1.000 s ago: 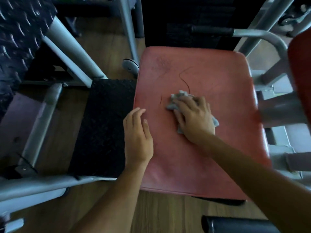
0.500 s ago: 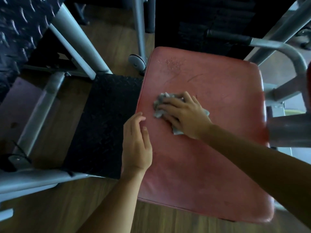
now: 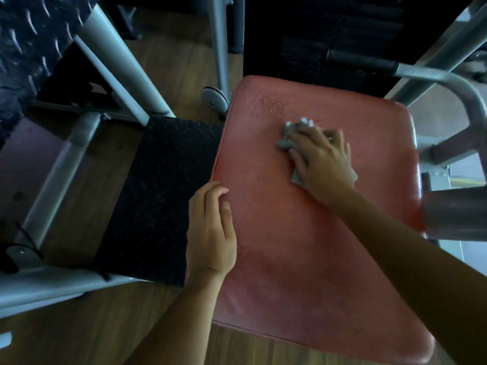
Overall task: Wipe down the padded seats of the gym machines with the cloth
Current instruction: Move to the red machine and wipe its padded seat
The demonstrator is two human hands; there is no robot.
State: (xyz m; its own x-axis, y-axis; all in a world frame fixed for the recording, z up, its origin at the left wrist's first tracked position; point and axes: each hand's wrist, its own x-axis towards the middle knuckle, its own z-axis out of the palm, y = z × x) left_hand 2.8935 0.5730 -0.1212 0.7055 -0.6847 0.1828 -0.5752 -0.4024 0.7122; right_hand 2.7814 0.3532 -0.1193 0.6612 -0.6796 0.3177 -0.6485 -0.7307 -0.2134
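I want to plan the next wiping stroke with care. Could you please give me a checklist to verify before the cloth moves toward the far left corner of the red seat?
1. Right hand presses the cloth on the seat: ok.
2. Left hand rests on the seat's left edge, apart from the cloth: ok.
3. Seat surface between cloth and far left corner is free of things: ok.
4. Far left corner is wiped: not ok, small specks show there.
5. Underside of the cloth is clean enough: cannot tell, it is hidden.
6. Near half of the seat is already wiped: cannot tell.
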